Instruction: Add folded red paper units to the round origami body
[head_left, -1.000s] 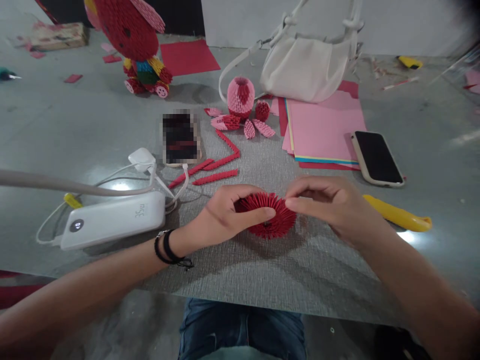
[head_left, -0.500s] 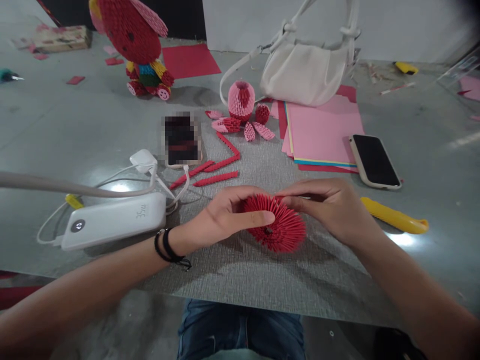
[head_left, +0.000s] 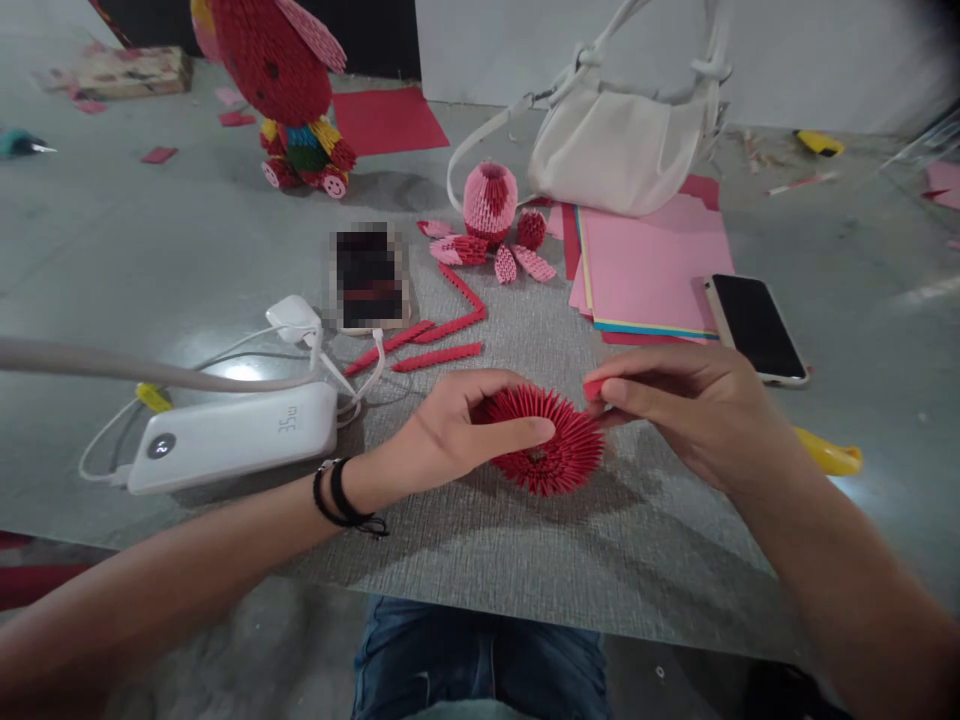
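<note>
A spiky red ring of folded paper pieces (head_left: 566, 455) is gripped at its left side by my left hand (head_left: 461, 425), thumb across the top and fingers behind. My right hand (head_left: 682, 400) pinches a small red folded paper piece (head_left: 595, 389) just beyond the ring's upper right edge. Strips of stacked red paper pieces (head_left: 439, 357) lie on the table past my left hand. Farther back sits a pink and red folded-paper ball with an open top (head_left: 490, 205), with several small pink and red paper parts (head_left: 459, 249) around it.
A white power bank (head_left: 236, 440) with cables is at left, near a blurred-out phone (head_left: 369, 280). At right are coloured paper sheets (head_left: 652, 265), a phone (head_left: 759, 328) and a yellow tool (head_left: 832, 455). Behind stand a white handbag (head_left: 622, 150) and a red paper figure (head_left: 300, 90).
My right hand has drawn back to the right from the ring, and a small red paper piece now shows between its fingers. My left hand keeps hold of the ring, which has tilted slightly.
</note>
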